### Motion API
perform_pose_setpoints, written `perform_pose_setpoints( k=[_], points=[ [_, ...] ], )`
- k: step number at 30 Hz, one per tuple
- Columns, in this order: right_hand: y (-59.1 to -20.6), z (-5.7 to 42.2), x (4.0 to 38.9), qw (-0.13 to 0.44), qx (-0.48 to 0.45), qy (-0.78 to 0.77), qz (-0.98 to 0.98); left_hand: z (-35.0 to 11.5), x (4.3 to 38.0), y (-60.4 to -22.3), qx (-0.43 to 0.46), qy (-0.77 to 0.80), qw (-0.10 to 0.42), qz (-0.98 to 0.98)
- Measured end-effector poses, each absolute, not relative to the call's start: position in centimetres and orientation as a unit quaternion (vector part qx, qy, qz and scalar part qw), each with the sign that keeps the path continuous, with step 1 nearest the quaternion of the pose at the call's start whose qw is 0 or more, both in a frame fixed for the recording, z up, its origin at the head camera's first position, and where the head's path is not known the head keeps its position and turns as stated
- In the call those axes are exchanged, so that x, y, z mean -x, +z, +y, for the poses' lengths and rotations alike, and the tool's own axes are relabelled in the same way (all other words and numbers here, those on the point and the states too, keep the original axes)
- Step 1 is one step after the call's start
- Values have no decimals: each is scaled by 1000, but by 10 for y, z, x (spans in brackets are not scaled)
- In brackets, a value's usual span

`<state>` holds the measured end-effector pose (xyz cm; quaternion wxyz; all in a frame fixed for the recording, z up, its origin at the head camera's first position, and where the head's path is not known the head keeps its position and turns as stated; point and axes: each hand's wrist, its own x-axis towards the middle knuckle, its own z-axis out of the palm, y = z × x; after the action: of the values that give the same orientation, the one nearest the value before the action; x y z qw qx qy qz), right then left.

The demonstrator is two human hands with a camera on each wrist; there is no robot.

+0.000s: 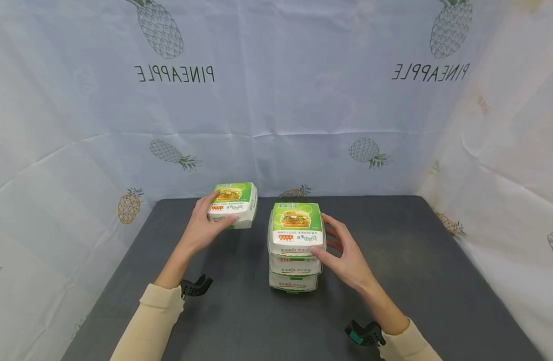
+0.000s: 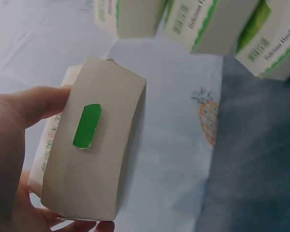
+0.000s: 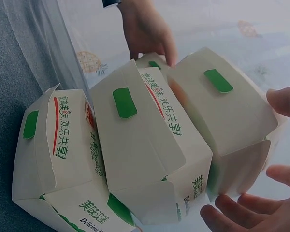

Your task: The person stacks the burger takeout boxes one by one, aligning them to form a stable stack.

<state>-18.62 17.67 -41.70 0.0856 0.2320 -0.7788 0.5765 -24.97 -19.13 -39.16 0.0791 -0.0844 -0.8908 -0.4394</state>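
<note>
My left hand (image 1: 200,229) grips a white and green paper burger box (image 1: 233,206) above the table, left of a stack. In the left wrist view that burger box (image 2: 106,159) shows its plain side with a green tab, the thumb on one side and fingertips below. The stack has three matching boxes: a top box (image 1: 296,225), a middle box (image 1: 292,266) and a bottom box (image 1: 291,284). Holding the top box at its right front corner is my right hand (image 1: 349,258), thumb on the front and fingers along the right side. The right wrist view shows this top box (image 3: 222,106) between thumb and fingers.
A dark grey table (image 1: 394,240) lies under the stack. White cloth with pineapple prints (image 1: 276,100) hangs behind it and along both sides. Each wrist wears a black band (image 1: 197,286).
</note>
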Motion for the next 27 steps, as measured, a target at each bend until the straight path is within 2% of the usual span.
perform_pose_setpoints(
  k=[27],
  points=[
    [-413,176,186,84,-225,573,-783,-168,239,-348,140,-474,107,-863]
  ],
)
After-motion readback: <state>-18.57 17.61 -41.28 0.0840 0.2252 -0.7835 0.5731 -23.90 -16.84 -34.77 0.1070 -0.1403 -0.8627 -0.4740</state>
